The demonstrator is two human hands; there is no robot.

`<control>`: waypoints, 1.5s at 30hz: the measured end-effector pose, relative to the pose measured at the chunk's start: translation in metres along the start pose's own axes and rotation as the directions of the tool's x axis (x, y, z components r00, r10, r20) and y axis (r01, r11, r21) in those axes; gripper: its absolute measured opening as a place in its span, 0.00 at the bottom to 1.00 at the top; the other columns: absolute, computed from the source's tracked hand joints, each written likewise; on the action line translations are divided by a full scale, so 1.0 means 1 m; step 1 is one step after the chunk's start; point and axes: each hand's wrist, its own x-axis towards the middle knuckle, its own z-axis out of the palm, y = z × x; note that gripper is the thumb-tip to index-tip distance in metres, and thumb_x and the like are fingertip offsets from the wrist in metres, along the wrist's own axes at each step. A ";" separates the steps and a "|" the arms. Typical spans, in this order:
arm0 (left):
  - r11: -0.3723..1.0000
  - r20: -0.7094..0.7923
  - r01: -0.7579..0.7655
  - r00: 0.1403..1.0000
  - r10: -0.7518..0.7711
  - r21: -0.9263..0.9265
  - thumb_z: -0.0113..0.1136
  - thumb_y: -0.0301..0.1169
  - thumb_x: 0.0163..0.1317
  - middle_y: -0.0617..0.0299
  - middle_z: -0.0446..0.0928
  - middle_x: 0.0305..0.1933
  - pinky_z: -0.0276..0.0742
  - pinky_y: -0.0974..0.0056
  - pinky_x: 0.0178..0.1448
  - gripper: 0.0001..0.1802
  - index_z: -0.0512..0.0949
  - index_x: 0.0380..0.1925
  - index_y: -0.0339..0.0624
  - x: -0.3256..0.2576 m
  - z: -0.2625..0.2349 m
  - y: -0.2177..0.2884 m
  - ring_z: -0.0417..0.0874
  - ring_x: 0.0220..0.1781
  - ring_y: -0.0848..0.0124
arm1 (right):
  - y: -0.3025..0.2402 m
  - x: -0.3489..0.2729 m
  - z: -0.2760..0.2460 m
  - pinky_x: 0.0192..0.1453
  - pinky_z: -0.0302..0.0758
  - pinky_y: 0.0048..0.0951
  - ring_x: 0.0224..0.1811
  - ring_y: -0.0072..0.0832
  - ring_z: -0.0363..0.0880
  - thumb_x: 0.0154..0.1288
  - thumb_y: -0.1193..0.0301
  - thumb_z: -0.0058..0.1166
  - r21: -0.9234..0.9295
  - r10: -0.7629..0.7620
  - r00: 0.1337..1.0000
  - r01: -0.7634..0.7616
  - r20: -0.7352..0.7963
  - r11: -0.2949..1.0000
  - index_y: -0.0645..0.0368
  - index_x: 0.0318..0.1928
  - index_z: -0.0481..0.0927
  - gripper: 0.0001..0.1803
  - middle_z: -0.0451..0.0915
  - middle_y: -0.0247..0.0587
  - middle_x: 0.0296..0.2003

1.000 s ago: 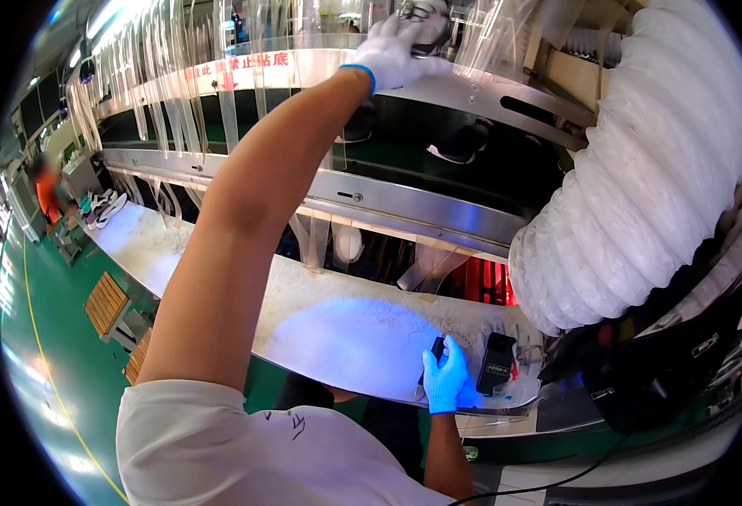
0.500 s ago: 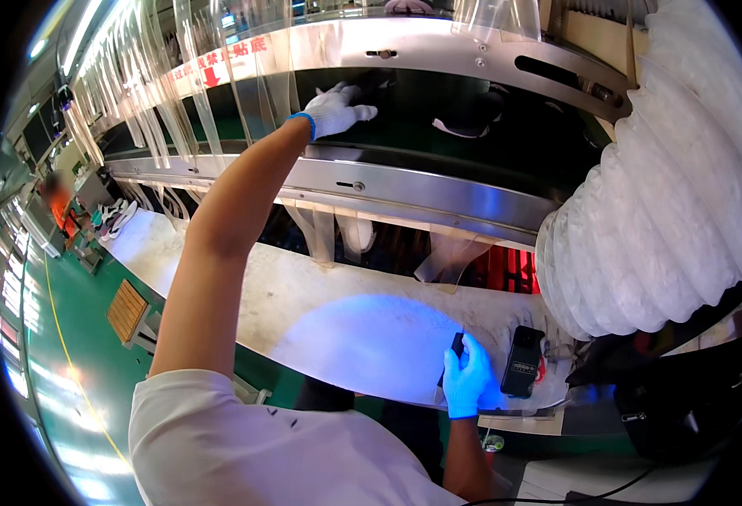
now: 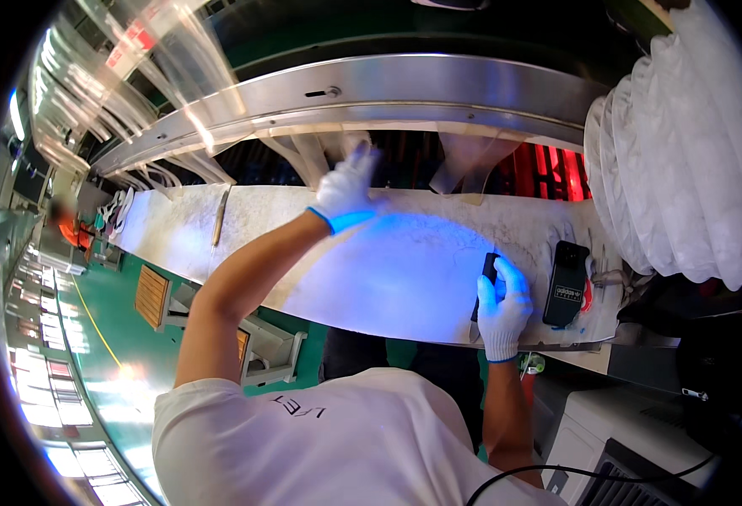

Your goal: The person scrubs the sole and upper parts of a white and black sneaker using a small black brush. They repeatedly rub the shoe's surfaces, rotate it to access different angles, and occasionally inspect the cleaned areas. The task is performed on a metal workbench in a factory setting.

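Note:
My left hand [image 3: 345,190], in a white knit glove with a blue cuff, reaches over the far edge of the pale worktable [image 3: 261,228]. Its fingers are smeared by motion, so whether they hold anything is unclear. Just beyond them, a whitish object [image 3: 356,137] shows partly among clear plastic strips, over dark rollers. My right hand [image 3: 503,312], also gloved, is closed around a slim black tool [image 3: 484,277] held upright near the table's front edge. A narrow tip shows below the grip; the tool's kind is unclear. Blue light falls across the tabletop between the hands.
A metal conveyor rail [image 3: 421,88] runs behind the table, with red-lit rollers [image 3: 548,169] below. At right are a black phone-like object [image 3: 566,284] and a white ribbed duct [image 3: 683,160]. A long thin tool [image 3: 220,216] lies left; a wooden-topped stool [image 3: 151,297] stands beyond.
My left hand has come off the upper belt, down and toward me, to the gap behind the table. My right hand still grips the black tool. The view has tilted down.

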 end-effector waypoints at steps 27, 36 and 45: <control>0.889 -0.386 -0.445 0.843 0.375 -0.108 0.53 0.52 0.83 0.52 0.69 0.85 0.64 0.43 0.85 0.36 0.70 0.83 0.47 0.185 0.131 0.176 0.69 0.84 0.52 | -0.012 0.008 -0.008 0.64 0.85 0.52 0.60 0.54 0.86 0.62 0.67 0.79 -0.115 -0.042 0.999 0.045 0.026 0.992 0.57 0.63 0.87 0.28 0.88 0.52 0.59; -0.334 0.348 0.204 0.818 -0.458 -0.920 0.64 0.26 0.74 0.57 0.90 0.44 0.83 0.58 0.38 0.15 0.87 0.58 0.41 0.122 0.055 0.099 0.88 0.39 0.63 | -0.008 0.007 0.001 0.68 0.83 0.50 0.63 0.50 0.85 0.59 0.69 0.77 -0.123 -0.144 0.989 0.148 0.038 0.981 0.54 0.60 0.89 0.26 0.88 0.46 0.62; -0.943 0.580 0.318 0.787 0.208 -0.093 0.58 0.65 0.81 0.42 0.79 0.74 0.96 0.57 0.49 0.41 0.73 0.80 0.50 -0.237 0.018 0.086 0.90 0.55 0.43 | -0.023 -0.004 -0.006 0.71 0.82 0.53 0.67 0.54 0.84 0.64 0.66 0.79 -0.203 -0.367 0.922 0.338 -0.126 0.919 0.61 0.61 0.88 0.27 0.87 0.52 0.64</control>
